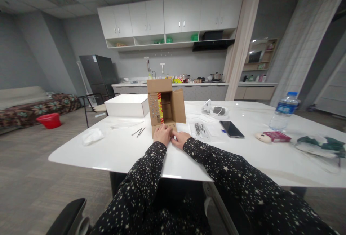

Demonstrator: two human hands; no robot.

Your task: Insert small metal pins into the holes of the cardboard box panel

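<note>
A brown cardboard box point(178, 106) stands on the white table point(121, 152) with its flaps spread and its opening facing me. Small metallic dots, perhaps fasteners, cover its left flap beside a red-and-yellow strip point(160, 108). My left hand point(162, 134) is closed over the lower front flap, its fingertips partly hidden. Close beside it, my right hand point(180, 139) has thumb and fingers pinched together at that flap's right edge; whatever lies between them is too small to make out. To the right lies a clear plastic case point(209, 131) holding several small metal pieces.
Left of the box are thin metal rods point(140, 132), crumpled white plastic point(92, 136) and a white box point(127, 105). On the right lie a phone point(231, 129), a water bottle point(284, 111), a dark red packet point(278, 136) and a white corded item point(216, 110).
</note>
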